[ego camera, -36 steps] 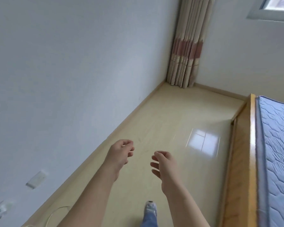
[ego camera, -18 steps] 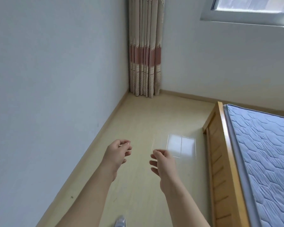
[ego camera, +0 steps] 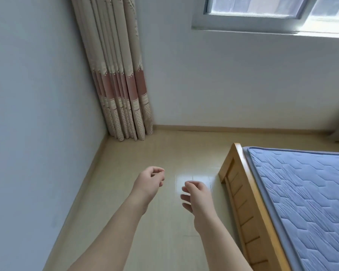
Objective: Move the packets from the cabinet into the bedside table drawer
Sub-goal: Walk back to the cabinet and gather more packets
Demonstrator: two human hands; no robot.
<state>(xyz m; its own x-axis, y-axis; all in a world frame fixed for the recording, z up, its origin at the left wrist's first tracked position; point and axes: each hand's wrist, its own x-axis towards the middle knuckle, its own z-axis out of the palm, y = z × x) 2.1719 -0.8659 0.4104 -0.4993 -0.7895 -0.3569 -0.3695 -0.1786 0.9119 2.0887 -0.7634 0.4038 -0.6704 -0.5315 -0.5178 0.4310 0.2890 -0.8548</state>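
Observation:
Both my arms reach forward over the pale floor. My left hand [ego camera: 149, 180] hangs with loosely curled fingers and holds nothing. My right hand [ego camera: 197, 195] is beside it, a short gap apart, its fingers also loosely curled and empty. No packets, cabinet or bedside table drawer are in view.
A wooden bed frame [ego camera: 243, 194] with a blue quilted mattress [ego camera: 305, 194] fills the right side. A beige and pink curtain [ego camera: 121, 79] hangs in the far left corner. A window [ego camera: 262, 8] sits high on the far wall. A white wall [ego camera: 37, 114] runs along my left.
The view has swung right and upward: the curtain shifted left, the window and more of the bed came in. My shoe dropped out of view. Both hands kept their pose.

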